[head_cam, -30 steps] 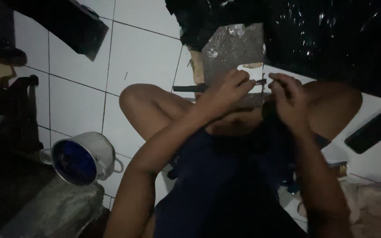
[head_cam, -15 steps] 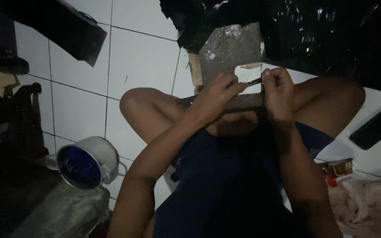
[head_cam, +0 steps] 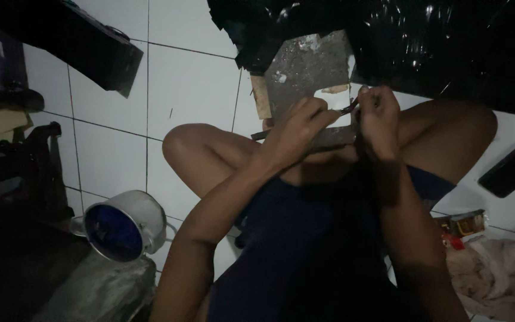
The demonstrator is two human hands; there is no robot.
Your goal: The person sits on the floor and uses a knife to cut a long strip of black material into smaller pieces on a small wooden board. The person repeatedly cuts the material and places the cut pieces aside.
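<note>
I sit cross-legged on a white tiled floor (head_cam: 192,89). My left hand (head_cam: 302,122) and my right hand (head_cam: 377,116) meet in front of my knees. Both pinch a small thin dark piece (head_cam: 348,108) between their fingertips. Just under the hands a dark flat bar (head_cam: 329,138) lies across my legs. Beyond it a grey, stained board (head_cam: 308,71) rests on the floor. What the thin piece is stays unclear in the dim light.
A metal pot with a blue inside (head_cam: 123,223) lies on its side at the left. Black plastic sheeting (head_cam: 448,42) covers the top right. A dark phone (head_cam: 514,167), a small packet (head_cam: 463,223) and a crumpled cloth (head_cam: 496,274) lie at the right. A black box (head_cam: 73,42) sits at the top left.
My hands have drawn closer together, and the right hand has risen a little to meet the left on the thin piece. The view has shifted slightly.
</note>
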